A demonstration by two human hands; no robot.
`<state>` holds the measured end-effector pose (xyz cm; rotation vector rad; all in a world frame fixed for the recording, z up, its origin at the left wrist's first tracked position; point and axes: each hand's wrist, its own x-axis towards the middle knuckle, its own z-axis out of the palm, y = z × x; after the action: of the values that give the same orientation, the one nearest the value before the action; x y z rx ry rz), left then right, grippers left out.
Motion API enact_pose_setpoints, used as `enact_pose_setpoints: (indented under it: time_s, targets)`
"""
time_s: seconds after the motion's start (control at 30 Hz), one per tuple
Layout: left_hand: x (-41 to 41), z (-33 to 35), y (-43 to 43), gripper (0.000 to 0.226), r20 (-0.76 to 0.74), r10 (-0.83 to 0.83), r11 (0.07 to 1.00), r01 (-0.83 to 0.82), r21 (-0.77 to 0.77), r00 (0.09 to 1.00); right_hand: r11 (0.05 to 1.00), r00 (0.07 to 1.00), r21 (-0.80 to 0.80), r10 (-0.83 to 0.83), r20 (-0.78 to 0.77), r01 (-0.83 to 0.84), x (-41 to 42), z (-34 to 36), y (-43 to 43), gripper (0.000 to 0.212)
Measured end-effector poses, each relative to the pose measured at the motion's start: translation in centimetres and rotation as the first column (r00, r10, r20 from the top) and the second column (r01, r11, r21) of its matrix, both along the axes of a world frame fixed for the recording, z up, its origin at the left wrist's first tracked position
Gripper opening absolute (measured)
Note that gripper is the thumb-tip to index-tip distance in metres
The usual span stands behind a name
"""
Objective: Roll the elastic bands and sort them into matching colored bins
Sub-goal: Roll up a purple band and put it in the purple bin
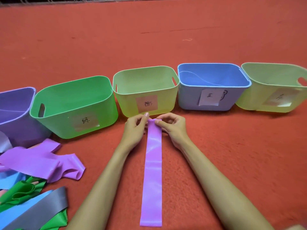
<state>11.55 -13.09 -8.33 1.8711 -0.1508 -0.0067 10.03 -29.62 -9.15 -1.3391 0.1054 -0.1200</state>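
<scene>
Bright, even light with faint shadows; wide-angle bending and softness toward the edges.

5 bins [126, 103] ahead; open carpet [240, 146] right.

red carpet [216, 146] throughout — grey railing [66, 1] along far edge, pale thread scrap [187, 40] on carpet.

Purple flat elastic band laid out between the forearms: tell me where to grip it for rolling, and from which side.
Grip the far short end of the purple flat elastic band, by the yellow-green plastic bin. Come from both long edges, one hand per corner, as the left hand and right hand pinch it. It lies flat and straight, so that end should roll evenly toward you.
</scene>
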Motion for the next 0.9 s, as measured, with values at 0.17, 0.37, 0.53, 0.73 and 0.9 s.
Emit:
enact_pose_setpoints:
  time_s: [0.17,0.37,0.53,0.73,0.9]
  targets:
    - [1.1,-1.1,-0.6,0.04,0.094,-0.062,0.996,0.068,-0.06,0.994,1.0,1.0,0.012,0.016,0.026,-0.017,0.2,-0.4,-0.1,0.01]
    - [0.8,-1.3,-0.2,0.031,0.058,-0.091,0.985,0.098,-0.14,0.994,0.999,0.997,-0.01,0.036,0.065,-0.035,-0.1,-0.4,-0.1,0.013]
    - [0.5,-1.0,-0.1,0.023,0.042,-0.116,0.979,0.121,-0.166,0.992,0.997,0.996,-0.059,0.057,0.064,-0.054,-0.2,-0.3,-0.3,0.012]
    - [0.5,-1.2,0.2,0.012,0.046,-0.124,0.972,0.131,-0.197,0.991,0.964,0.985,-0.249,0.125,0.121,-0.091,0.1,-0.6,-1.0,0.021]
    - [0.6,-1.3,0.4,0.009,0.068,-0.115,0.973,0.126,-0.191,0.991,0.914,0.978,-0.391,0.165,0.127,-0.103,-0.1,-0.7,-1.2,0.007]
